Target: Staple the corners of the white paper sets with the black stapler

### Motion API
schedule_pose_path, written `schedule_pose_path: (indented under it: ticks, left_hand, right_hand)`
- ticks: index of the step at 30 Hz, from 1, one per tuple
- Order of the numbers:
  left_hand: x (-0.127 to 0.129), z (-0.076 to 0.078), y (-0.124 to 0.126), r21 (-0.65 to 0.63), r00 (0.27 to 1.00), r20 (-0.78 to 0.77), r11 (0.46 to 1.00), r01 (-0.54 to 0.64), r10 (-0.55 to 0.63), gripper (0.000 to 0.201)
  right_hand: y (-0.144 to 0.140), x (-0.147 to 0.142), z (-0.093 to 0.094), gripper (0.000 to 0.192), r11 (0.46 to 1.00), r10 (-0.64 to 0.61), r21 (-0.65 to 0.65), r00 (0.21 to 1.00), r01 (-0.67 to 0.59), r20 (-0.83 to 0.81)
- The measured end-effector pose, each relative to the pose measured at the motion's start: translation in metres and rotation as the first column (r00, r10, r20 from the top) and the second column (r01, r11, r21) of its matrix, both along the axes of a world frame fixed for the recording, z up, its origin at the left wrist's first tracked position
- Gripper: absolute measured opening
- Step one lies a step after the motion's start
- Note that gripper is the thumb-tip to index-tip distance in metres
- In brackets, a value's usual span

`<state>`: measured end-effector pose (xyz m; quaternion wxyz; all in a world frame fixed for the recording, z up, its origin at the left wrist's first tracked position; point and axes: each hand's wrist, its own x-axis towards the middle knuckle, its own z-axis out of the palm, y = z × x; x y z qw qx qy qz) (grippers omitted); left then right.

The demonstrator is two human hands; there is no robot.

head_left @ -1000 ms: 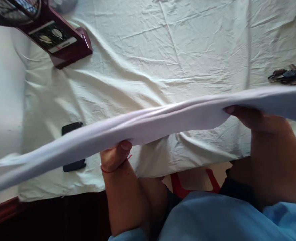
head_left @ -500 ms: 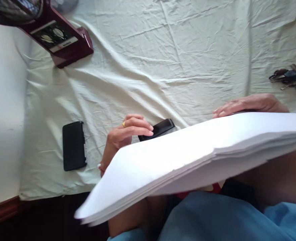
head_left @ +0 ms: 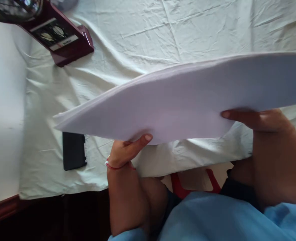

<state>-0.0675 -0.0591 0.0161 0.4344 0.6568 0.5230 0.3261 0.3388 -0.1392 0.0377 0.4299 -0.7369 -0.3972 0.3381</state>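
Observation:
A thick stack of white paper sheets is held up above the cloth, its near face turned toward me and its left end tapering to a corner. My left hand grips the stack's lower edge, thumb on the near face and fingers hidden behind. Farther right, my right hand holds the same edge in the same way. Whatever lies behind the stack is out of sight, including the small black object seen earlier. A black rectangular case lies left of my left hand, its top edge covered by the paper.
A pale, wrinkled cloth covers the table. At the back left stands a dark red fan base with dials, beside a white wall. Below the table's front edge, part of a red chair or stool shows between my legs.
The stack has swung upward and away from me, so its other face now shows. My thumbs have come into view on it. The small black object by my left fingers is now hidden.

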Motion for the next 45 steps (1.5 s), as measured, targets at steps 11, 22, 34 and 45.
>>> schedule_pose_path:
  ticks: [11,22,34,45]
  left_hand:
    - [0.017,0.000,0.009,0.019,0.977,0.056,0.978,-0.208,0.207,0.074]
    - [0.025,0.019,0.023,-0.176,0.994,0.090,0.981,0.078,-0.063,0.050]
    - [0.018,0.025,0.023,-0.184,0.988,-0.059,0.975,0.127,-0.140,0.033]
    - [0.014,0.026,0.026,-0.092,0.931,-0.069,0.932,0.352,-0.358,0.029]
  right_hand:
    - [0.011,-0.004,0.002,0.048,0.977,0.202,-0.013,0.948,-0.212,-0.245]
    - [0.027,-0.017,-0.002,0.045,0.973,-0.161,0.075,0.874,0.219,-0.458]
    - [0.032,-0.006,-0.009,0.050,0.941,-0.272,0.053,0.841,0.334,-0.467]
    - [0.019,0.016,-0.011,0.048,0.975,-0.223,-0.072,0.894,0.212,-0.389]
